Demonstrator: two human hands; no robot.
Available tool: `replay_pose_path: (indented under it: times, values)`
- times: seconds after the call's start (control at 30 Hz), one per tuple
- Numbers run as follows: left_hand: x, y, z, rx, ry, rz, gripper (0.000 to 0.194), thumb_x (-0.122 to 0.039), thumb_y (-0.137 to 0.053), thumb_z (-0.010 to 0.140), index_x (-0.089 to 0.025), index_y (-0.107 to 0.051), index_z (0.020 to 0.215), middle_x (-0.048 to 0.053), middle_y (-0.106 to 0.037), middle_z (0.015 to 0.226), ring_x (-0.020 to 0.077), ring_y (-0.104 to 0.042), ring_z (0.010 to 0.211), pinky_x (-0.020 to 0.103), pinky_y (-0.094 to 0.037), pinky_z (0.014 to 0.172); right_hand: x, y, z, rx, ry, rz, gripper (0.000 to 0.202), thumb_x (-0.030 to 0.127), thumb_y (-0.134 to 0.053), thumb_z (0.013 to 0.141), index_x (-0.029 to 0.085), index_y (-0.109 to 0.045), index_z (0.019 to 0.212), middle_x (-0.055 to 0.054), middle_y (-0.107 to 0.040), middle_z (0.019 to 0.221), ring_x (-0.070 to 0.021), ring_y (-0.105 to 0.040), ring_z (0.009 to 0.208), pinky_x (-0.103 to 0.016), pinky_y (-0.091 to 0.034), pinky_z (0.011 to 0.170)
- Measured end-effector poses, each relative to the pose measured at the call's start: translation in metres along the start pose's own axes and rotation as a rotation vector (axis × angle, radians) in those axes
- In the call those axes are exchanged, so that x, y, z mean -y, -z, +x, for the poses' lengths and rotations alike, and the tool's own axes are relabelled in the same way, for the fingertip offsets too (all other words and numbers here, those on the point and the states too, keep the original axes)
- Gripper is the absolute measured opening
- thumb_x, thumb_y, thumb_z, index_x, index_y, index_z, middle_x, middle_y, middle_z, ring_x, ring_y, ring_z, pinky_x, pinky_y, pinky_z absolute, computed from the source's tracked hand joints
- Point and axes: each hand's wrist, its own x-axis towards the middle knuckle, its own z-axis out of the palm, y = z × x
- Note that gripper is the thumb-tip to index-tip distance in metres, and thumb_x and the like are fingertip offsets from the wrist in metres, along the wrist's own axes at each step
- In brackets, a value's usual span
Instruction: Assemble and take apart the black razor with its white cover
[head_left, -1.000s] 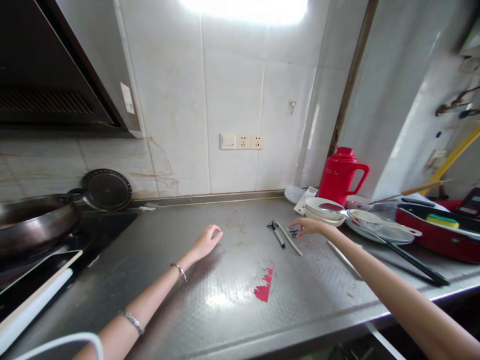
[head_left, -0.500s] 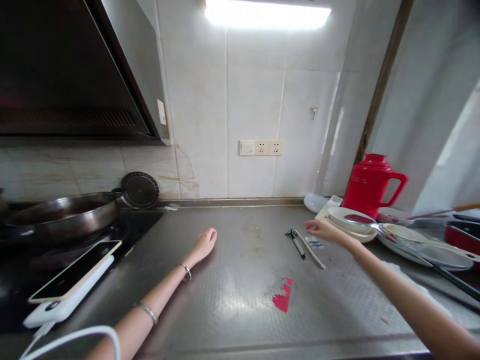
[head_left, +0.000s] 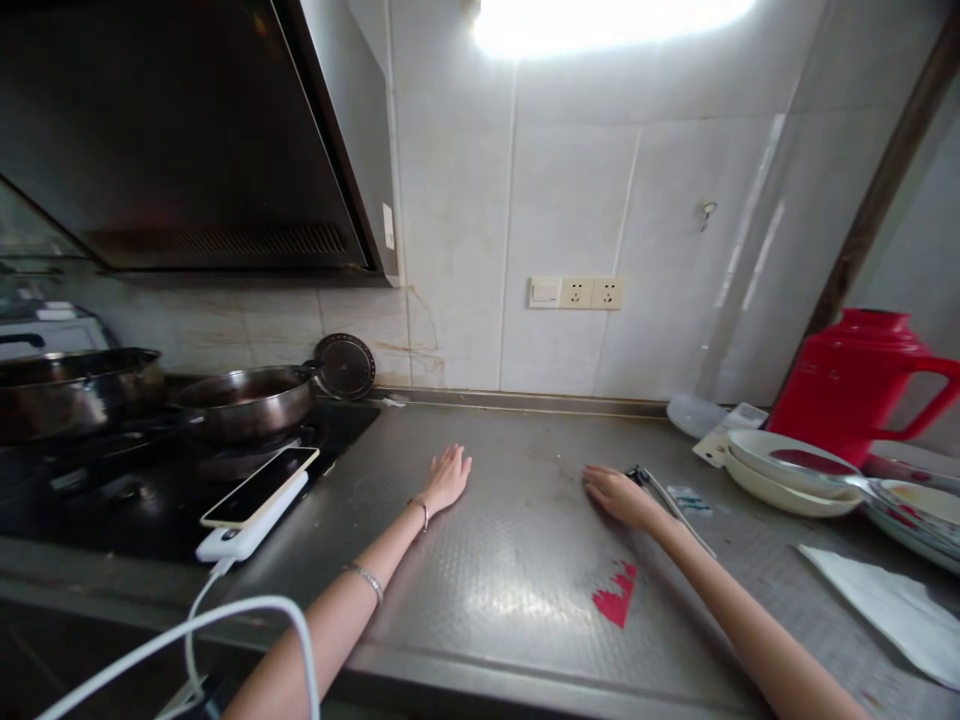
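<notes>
My left hand lies palm down on the steel counter, fingers stretched out and holding nothing. To the right, my right hand rests flat with its fingers extended, nothing in its grasp. Just beyond that hand is a dark-headed tool like a razor, mostly hidden by the hand and wrist. Beside it runs a thin pale strip, partly behind my forearm. A small clear packet with blue marks lies farther right. Nearer the front edge, a jagged red patch shows on the counter.
Pans stand on the stove at left. A phone sits on a cabled white power bank. At right are stacked bowls, plates, a red thermos and a white sheet.
The view has swung left. My left hand has gone from curled fingers to lying flat. My right hand has moved left, away from the bowls, and now covers part of the razor-like tool.
</notes>
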Motion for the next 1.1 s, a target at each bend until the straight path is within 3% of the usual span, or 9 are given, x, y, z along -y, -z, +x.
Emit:
replay_pose_path:
  times: [0.1, 0.27, 0.57, 0.83, 1.1]
  values:
    - [0.001, -0.002, 0.001, -0.008, 0.015, 0.005, 0.052, -0.043, -0.015, 0.092, -0.013, -0.035, 0.130, 0.017, -0.033, 0.142, 0.0263, -0.027, 0.133, 0.049, -0.021, 0.106, 0.006, -0.016, 0.001, -0.070, -0.045, -0.013, 0.036, 0.025, -0.038, 0.085, 0.011, -0.061, 0.108, -0.016, -0.052, 0.128, -0.0229, -0.044, 0.122, -0.034, -0.032, 0.103]
    - [0.000, -0.002, 0.000, -0.017, 0.007, 0.029, 0.050, -0.041, -0.016, 0.093, -0.014, -0.038, 0.129, 0.017, -0.035, 0.141, 0.0261, -0.029, 0.132, 0.049, -0.022, 0.104, 0.004, -0.030, -0.001, -0.132, -0.087, -0.015, 0.041, 0.024, -0.031, 0.088, 0.009, -0.059, 0.114, -0.017, -0.055, 0.124, -0.0224, -0.049, 0.117, -0.035, -0.033, 0.104]
    - [-0.004, 0.003, -0.003, 0.003, -0.034, 0.102, 0.033, -0.025, -0.031, 0.088, -0.016, -0.052, 0.111, 0.014, -0.050, 0.128, 0.0248, -0.040, 0.123, 0.045, -0.030, 0.100, 0.004, -0.030, -0.002, -0.139, -0.118, 0.004, 0.041, 0.018, -0.033, 0.084, 0.008, -0.060, 0.113, -0.017, -0.055, 0.124, -0.0229, -0.050, 0.117, -0.035, -0.034, 0.103]
    - [-0.001, 0.001, -0.002, -0.001, -0.045, 0.097, 0.036, -0.027, -0.034, 0.087, -0.014, -0.046, 0.118, 0.016, -0.051, 0.126, 0.0253, -0.042, 0.121, 0.043, -0.030, 0.099, 0.006, -0.027, -0.003, -0.153, -0.139, 0.019, 0.039, 0.018, -0.037, 0.083, 0.012, -0.061, 0.113, -0.013, -0.056, 0.124, -0.0224, -0.050, 0.116, -0.035, -0.035, 0.102]
    - [-0.004, 0.005, -0.004, -0.005, -0.049, 0.067, 0.035, -0.027, -0.034, 0.086, -0.015, -0.047, 0.117, 0.016, -0.051, 0.125, 0.0266, -0.043, 0.120, 0.044, -0.031, 0.098, 0.005, -0.030, -0.004, -0.160, -0.128, 0.046, 0.040, 0.018, -0.035, 0.082, 0.010, -0.061, 0.112, -0.016, -0.053, 0.127, -0.0224, -0.047, 0.119, -0.034, -0.033, 0.103]
